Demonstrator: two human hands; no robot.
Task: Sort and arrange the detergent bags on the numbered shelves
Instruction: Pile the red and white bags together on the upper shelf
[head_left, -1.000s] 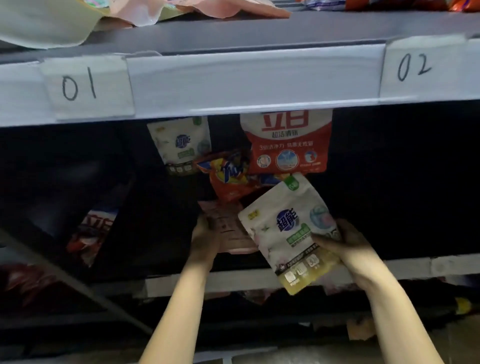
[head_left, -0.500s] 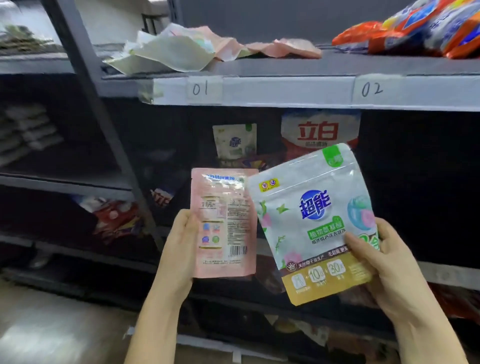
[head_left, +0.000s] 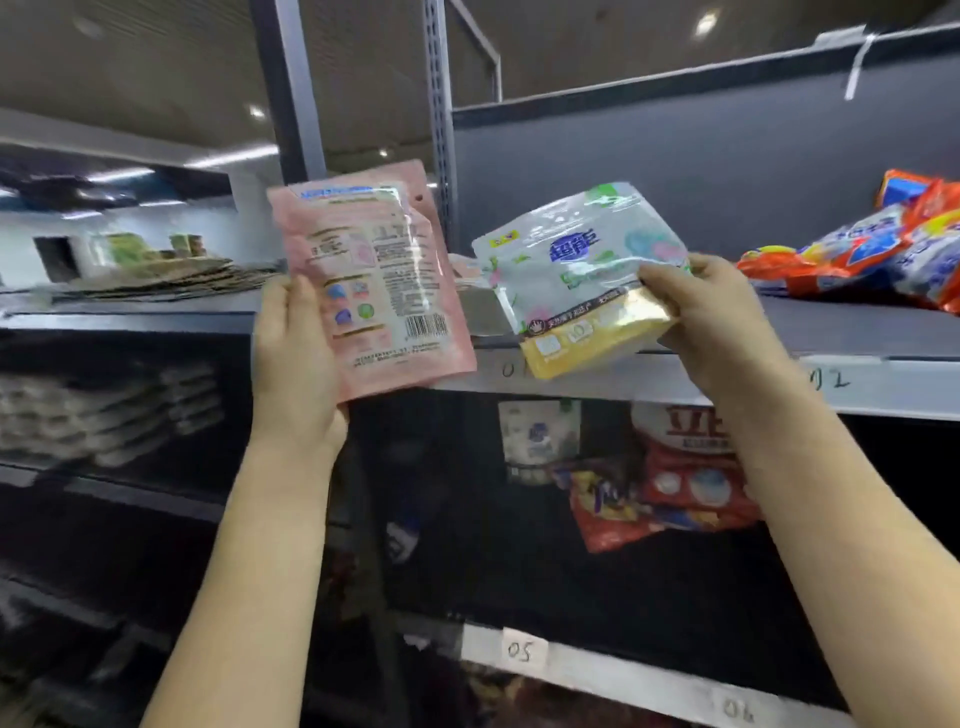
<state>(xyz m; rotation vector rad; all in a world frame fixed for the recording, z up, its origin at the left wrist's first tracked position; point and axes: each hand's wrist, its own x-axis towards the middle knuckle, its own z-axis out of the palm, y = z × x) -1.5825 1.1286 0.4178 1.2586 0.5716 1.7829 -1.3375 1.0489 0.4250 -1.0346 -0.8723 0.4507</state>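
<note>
Before the numbered shelf (head_left: 675, 376), I hold two detergent bags, one per hand. My left hand (head_left: 296, 364) grips the pink bag (head_left: 369, 275) along its left edge, fingers behind it and thumb on the printed face. That bag stands nearly upright, long axis vertical with the top leaning slightly left, barcode side toward me, in front of the grey upright post (head_left: 291, 83). My right hand (head_left: 722, 317) pinches the white bag (head_left: 576, 270) at its right edge, fingers curled round it. That bag is tilted, top edge pointing up and away toward the shelf board, yellow bottom band lowest and overlapping the shelf's front edge near the handwritten "01" tag (head_left: 511, 370). The two bags sit just beside each other; I cannot tell if they touch.

Shelf tags readable: "02" (head_left: 831, 379) on the same edge, "05" (head_left: 522, 652) on the edge below; a further tag to the right of "05" is blurred. Orange-and-blue bags (head_left: 857, 260) lie piled at the right of the upper board; count unclear. On the dark shelf beneath, I count three bags: one white (head_left: 540, 436), one red-and-white (head_left: 691, 467), one red-orange (head_left: 602, 509). Room: grey ceiling with recessed lights, flat cardboard (head_left: 156, 280) stacked on the adjoining shelf unit at left.
</note>
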